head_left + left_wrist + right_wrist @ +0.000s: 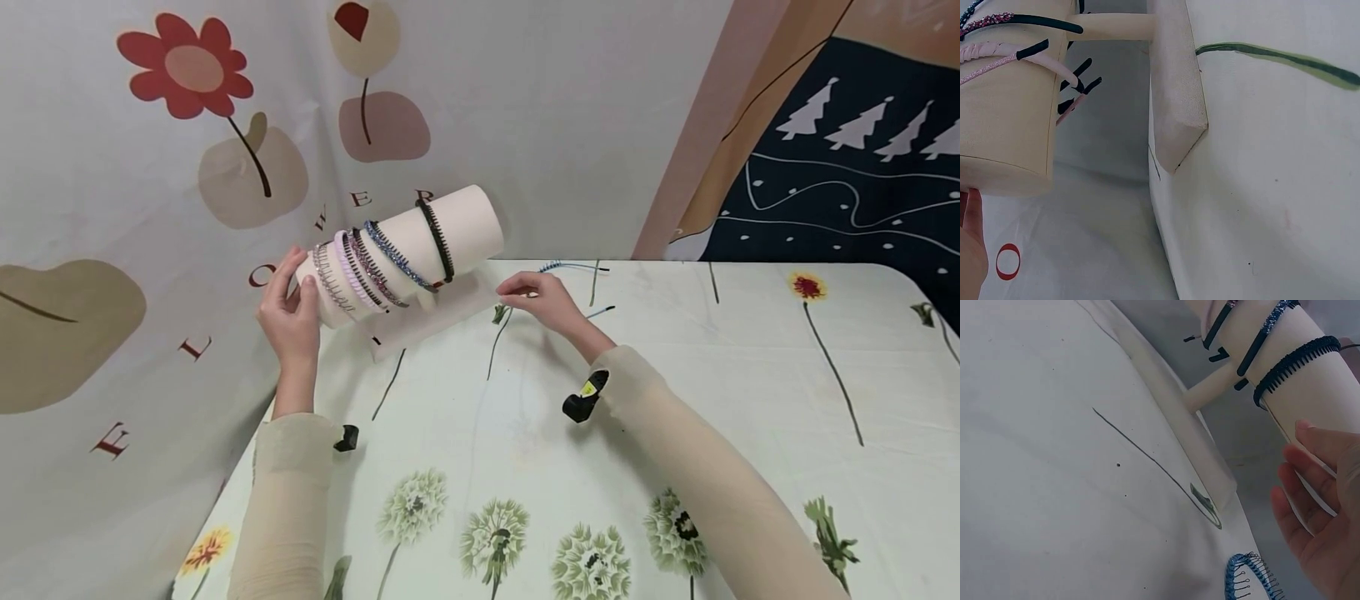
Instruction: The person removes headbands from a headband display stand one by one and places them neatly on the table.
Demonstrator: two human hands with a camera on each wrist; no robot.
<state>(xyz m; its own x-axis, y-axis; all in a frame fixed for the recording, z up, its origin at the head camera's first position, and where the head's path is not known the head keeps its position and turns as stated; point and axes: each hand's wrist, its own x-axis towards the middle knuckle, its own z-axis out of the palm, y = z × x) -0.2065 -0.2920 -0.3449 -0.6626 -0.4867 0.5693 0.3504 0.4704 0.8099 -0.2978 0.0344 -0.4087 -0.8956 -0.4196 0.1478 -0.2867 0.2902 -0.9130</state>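
A cream cylindrical headband stand (472, 225) lies sideways on a short post above a long flat base (442, 321). Around the roll sit a silvery headband (330, 279), a lilac one (352, 271), a pink glittery one (375, 271), a blue glittery one (397, 257) and a black toothed one (435, 237). My left hand (291, 312) touches the roll's left end, thumb on the near side; its other fingers are partly hidden. Near the right end, my right hand (551, 302) is raised with loosely bent fingers, nothing visible in them (1329, 500).
A blue toothed headband (562, 266) lies on the table behind my right hand, partly covered by it. The flower-printed tablecloth (480, 433) reaches a printed wall cloth (562, 125) behind the stand. Dark fabric with white trees (862, 167) hangs at the right.
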